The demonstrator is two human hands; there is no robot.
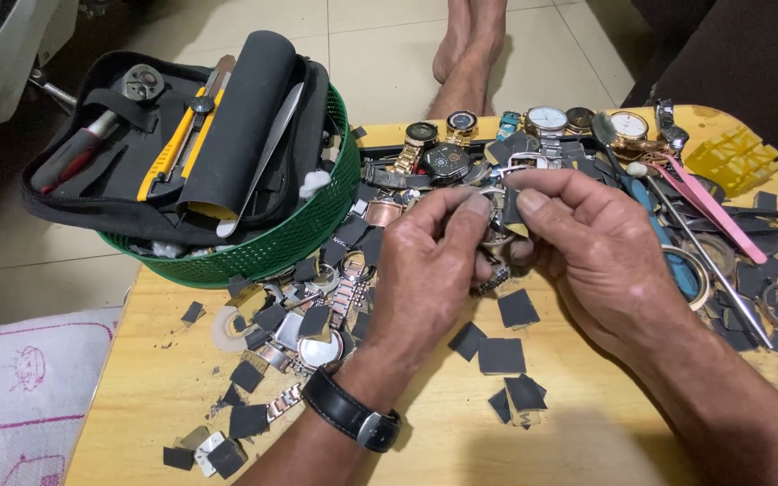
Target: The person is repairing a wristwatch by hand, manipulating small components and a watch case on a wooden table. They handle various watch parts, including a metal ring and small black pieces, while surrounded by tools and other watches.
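Note:
My left hand (425,270) and my right hand (587,243) meet over the middle of a small wooden table (425,432). Together they pinch a metal wristwatch (497,236) with a link bracelet hanging between the fingers. My right thumb and forefinger also press a small black square pad (512,209) against the watch. A black strap watch sits on my left wrist (353,412). The watch face is hidden by my fingers.
Several black square pads (501,355) and watch parts litter the table. A row of wristwatches (547,120) lies at the far edge. Pink tweezers (713,211), a blue-handled tool (677,261) and a yellow plastic piece (736,157) lie right. A green basket (299,236) holds a black tool pouch (173,135) at left.

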